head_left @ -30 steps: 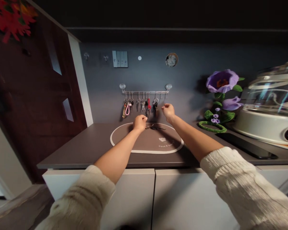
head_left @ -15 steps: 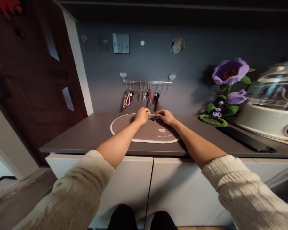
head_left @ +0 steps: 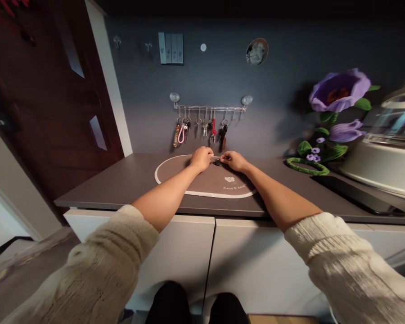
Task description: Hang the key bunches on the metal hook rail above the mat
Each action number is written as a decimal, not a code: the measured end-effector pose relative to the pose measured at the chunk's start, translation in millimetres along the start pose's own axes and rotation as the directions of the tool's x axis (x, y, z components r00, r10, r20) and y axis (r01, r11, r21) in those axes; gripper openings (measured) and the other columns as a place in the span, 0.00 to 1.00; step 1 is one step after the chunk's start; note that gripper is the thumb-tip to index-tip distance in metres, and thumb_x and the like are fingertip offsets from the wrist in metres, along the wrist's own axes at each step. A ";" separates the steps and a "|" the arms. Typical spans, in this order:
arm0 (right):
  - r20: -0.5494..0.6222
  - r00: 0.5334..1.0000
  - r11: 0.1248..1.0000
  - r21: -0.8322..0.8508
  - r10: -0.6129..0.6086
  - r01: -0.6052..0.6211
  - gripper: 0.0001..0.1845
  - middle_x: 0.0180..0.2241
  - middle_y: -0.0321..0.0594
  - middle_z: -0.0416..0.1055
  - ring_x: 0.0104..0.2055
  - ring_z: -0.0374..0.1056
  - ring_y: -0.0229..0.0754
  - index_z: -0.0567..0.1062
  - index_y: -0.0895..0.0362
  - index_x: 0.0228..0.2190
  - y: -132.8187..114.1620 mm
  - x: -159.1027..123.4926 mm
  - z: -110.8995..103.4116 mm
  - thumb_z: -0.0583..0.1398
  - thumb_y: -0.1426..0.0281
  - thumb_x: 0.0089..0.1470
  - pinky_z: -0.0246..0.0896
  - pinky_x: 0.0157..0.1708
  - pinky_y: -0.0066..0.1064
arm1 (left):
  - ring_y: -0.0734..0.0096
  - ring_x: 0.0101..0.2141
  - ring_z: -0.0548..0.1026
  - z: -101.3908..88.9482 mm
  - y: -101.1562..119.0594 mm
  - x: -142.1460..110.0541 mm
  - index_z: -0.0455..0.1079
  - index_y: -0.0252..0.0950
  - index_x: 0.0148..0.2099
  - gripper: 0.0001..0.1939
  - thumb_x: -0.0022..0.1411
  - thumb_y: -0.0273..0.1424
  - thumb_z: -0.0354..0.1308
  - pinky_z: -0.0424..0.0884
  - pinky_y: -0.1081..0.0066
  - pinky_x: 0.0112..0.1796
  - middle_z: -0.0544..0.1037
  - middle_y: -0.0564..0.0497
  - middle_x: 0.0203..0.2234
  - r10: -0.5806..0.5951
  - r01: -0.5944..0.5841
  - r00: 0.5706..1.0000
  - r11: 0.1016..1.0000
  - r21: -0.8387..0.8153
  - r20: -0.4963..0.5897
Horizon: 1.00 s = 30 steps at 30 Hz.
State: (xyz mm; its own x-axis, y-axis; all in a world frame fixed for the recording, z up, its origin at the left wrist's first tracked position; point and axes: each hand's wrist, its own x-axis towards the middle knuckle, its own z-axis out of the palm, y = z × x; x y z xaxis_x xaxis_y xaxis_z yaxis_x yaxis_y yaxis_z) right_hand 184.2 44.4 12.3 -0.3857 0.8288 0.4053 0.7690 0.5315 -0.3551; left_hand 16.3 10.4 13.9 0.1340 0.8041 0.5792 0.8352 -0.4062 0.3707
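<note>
A small bunch of keys with a dark fob (head_left: pixel 218 163) lies low over the brown oval mat (head_left: pixel 175 175), between my two hands. My left hand (head_left: pixel 201 159) is closed at the left end of the bunch, its fingertips partly hidden behind the hand. From the other side, my right hand (head_left: pixel 234 161) pinches the right end of the same bunch. Just above, a clear hook rail (head_left: pixel 209 108) on the wall carries several hanging sets of keys, among them a pink loop (head_left: pixel 181 134), a red strap (head_left: pixel 213 128) and a brown tag (head_left: pixel 224 143).
Purple felt flowers (head_left: pixel 340 95) with a green ring base stand on the counter at right. A black phone (head_left: pixel 359 196) lies before a white appliance with a clear cover (head_left: pixel 374 173). White cabinet doors (head_left: pixel 175 256) are below; a dark red door (head_left: pixel 50 112) is at left.
My right hand has come down from beside the hook rail to the keys on the mat and closed on them. My left hand stays at their left end. The view has tilted down.
</note>
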 end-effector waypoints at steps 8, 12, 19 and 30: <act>-0.021 0.999 0.983 0.180 0.030 -0.026 0.09 0.22 0.35 0.68 0.25 0.59 0.33 0.72 0.59 0.23 8.3 3.9 -7.7 0.59 0.65 0.44 0.53 0.27 0.24 | 0.67 0.37 0.69 2.4 -1.8 0.6 0.73 0.36 0.34 0.10 0.57 0.27 0.50 0.63 0.70 0.41 0.74 0.46 0.33 0.029 -0.029 1.000 0.999 -0.015 -0.002; -0.018 0.997 0.952 0.298 0.078 -0.069 0.11 0.20 0.34 0.66 0.22 0.56 0.31 0.71 0.60 0.24 6.0 2.7 -10.5 0.59 0.63 0.44 0.51 0.24 0.24 | 0.68 0.37 0.69 2.5 -1.9 0.5 0.73 0.36 0.33 0.09 0.57 0.27 0.51 0.62 0.70 0.41 0.74 0.47 0.33 0.045 -0.045 0.999 0.999 -0.023 0.005; 0.002 0.992 0.877 0.466 0.130 -0.116 0.09 0.16 0.33 0.62 0.18 0.54 0.29 0.68 0.60 0.22 -6.3 -3.6 -16.0 0.58 0.67 0.47 0.50 0.21 0.23 | 0.69 0.37 0.69 0.5 2.6 -1.6 0.73 0.36 0.33 0.09 0.57 0.27 0.51 0.62 0.71 0.41 0.74 0.48 0.33 0.076 -0.075 0.997 0.996 -0.048 0.013; 0.061 0.977 0.672 0.717 0.206 -0.186 0.09 0.19 0.35 0.66 0.20 0.63 0.32 0.64 0.59 0.24 -15.8 -3.9 -20.6 0.60 0.69 0.49 0.65 0.25 0.28 | 0.69 0.37 0.69 -1.5 7.3 -3.5 0.73 0.36 0.37 0.09 0.57 0.27 0.51 0.64 0.71 0.41 0.74 0.48 0.34 0.152 -0.150 0.988 0.983 -0.102 0.005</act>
State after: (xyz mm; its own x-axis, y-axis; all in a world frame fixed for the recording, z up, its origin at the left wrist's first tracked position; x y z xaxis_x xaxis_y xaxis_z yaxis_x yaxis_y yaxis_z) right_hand 184.1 29.2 33.7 -0.2491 0.9296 0.2717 0.2232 0.3281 -0.9179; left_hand 21.2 3.9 15.7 0.2619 0.7355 0.6249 0.7468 -0.5646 0.3515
